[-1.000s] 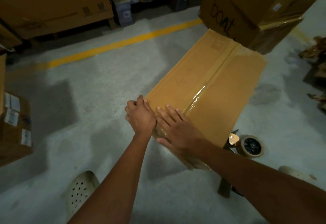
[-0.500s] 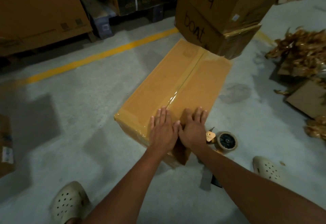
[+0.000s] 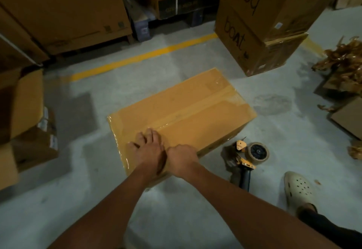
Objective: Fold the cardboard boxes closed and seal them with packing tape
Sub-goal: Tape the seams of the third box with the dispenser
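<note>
A closed cardboard box is lying flat on the grey floor, its two top flaps meeting along a long centre seam that is shining under a strip of clear packing tape; more glossy tape is wrapping over both short ends. The left hand is resting palm down on the near end of the box top, fingers spread and straight, the fingertips lying right at the near end of the taped seam. The right hand is sitting just beside it, touching it, with its fingers curled under into a loose fist and holding nothing that shows, its knuckles pressing the box top close to the near edge. A tape dispenser with a brown roll is lying on the floor just right of the box, near a pale perforated shoe. Beyond the box two stacked cartons are standing, each showing "boat" handwritten in black, the upper word upside down.
</note>
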Action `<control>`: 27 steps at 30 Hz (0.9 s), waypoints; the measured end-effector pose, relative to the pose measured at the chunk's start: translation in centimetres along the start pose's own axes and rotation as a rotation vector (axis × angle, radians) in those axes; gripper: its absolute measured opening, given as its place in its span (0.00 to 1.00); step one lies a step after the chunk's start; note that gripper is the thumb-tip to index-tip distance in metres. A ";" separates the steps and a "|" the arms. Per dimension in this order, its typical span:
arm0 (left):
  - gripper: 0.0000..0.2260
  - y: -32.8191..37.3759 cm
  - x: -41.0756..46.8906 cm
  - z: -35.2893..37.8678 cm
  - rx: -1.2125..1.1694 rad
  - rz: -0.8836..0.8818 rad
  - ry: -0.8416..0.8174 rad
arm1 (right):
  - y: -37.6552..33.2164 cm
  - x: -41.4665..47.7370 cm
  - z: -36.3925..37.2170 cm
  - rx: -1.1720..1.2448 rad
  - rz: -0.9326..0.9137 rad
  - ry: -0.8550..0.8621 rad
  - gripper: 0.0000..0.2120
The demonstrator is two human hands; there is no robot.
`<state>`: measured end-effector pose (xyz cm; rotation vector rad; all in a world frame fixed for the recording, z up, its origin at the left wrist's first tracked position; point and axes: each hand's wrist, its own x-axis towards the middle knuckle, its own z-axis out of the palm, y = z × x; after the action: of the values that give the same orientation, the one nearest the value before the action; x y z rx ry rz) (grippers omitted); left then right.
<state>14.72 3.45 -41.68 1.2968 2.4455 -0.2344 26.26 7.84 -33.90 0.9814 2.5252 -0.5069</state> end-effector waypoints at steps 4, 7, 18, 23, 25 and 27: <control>0.25 2.3 1.1 0.0 -0.154 0.147 0.047 | 4.1 1.6 -0.8 0.098 0.107 0.127 0.11; 0.30 5.4 2.9 -0.7 -0.179 0.309 0.073 | 10.7 3.5 -0.2 0.098 0.225 0.171 0.15; 0.54 13.5 9.4 -3.4 -0.224 0.340 -0.068 | 24.1 7.3 -0.4 0.151 0.598 0.155 0.52; 0.44 12.3 9.1 -3.5 -0.128 0.354 -0.043 | 23.9 6.9 -0.7 0.193 0.607 0.233 0.62; 0.42 11.2 8.7 -3.8 -0.096 0.369 -0.067 | 23.7 6.7 -1.3 0.214 0.646 0.180 0.64; 0.41 10.5 8.3 -4.0 -0.064 0.392 -0.101 | 23.9 6.6 -1.6 0.247 0.701 0.143 0.64</control>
<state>18.17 16.90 -41.00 1.6542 2.0460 -0.1137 38.04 28.74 -40.17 1.9353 2.0504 -0.5395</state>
